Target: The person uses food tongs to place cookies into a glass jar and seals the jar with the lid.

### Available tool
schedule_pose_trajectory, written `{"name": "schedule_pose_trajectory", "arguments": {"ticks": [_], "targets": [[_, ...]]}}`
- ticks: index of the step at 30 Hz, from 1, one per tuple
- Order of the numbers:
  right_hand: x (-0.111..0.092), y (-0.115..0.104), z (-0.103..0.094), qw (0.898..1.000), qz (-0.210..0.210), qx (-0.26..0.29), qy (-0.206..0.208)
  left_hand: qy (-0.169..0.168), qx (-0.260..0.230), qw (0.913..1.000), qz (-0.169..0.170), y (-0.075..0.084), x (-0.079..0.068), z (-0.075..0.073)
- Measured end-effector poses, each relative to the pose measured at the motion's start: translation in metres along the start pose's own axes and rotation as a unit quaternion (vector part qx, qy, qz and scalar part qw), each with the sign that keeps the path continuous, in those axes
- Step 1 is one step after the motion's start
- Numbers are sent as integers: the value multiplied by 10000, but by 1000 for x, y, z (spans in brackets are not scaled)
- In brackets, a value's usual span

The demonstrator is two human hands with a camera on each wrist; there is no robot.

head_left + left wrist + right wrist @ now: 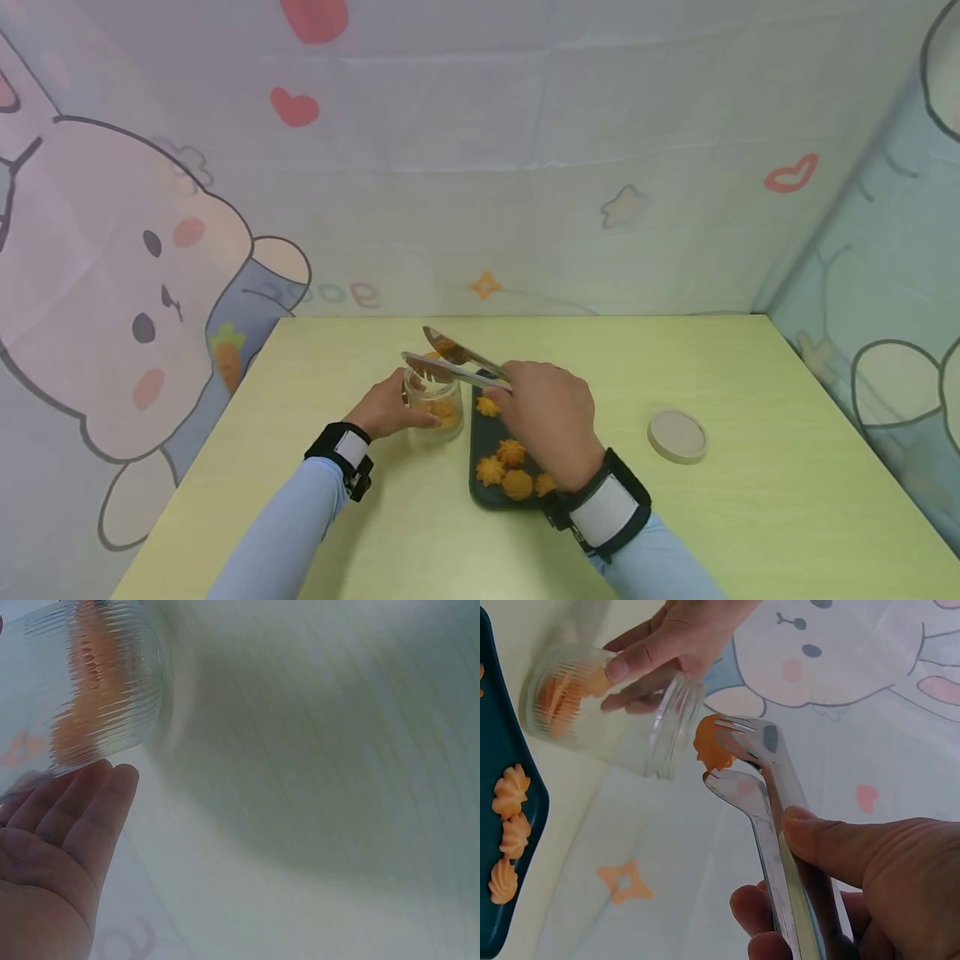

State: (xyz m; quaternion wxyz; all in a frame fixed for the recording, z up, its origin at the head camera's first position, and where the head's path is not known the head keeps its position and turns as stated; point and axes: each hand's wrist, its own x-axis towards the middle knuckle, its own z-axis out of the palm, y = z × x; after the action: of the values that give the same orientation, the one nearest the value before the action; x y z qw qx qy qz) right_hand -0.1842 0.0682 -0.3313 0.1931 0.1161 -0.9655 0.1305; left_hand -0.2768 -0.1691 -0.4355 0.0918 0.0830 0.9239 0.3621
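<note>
My left hand (386, 407) holds a ribbed clear glass jar (626, 742) by its side, thumb on one side and fingers on the other. Orange-yellow cookies (562, 694) lie in the bottom of the jar. With my right hand (549, 421) I grip metal tongs (761, 802), thumb on one arm and fingers on the other. Between the tongs' tips is a cookie (711, 748), just outside the jar's mouth. More swirled cookies (491, 471) sit on a dark tray (532, 765) beside the jar, partly hidden under my right hand in the head view.
A round, pale lid (677, 437) lies on the yellow-green table (787, 500) to the right of the tray. Behind the table hangs a printed cloth (487, 208) with a rabbit, hearts and stars.
</note>
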Motion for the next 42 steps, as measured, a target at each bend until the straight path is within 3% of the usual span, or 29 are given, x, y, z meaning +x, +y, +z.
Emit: {"name": "schedule_pose_trajectory", "arguments": {"ticks": [18,26,42], "targets": [[-6,23,-2,9990,383,230,64,77,-17,10000,-8,2,-4,1],[-16,41,-2,9970,699,326,-83,73,24,10000,4,2,-5,1],[-35,69,2,9930,1062,-9,-524,45,-97,9999,23,2,-5,1]]}}
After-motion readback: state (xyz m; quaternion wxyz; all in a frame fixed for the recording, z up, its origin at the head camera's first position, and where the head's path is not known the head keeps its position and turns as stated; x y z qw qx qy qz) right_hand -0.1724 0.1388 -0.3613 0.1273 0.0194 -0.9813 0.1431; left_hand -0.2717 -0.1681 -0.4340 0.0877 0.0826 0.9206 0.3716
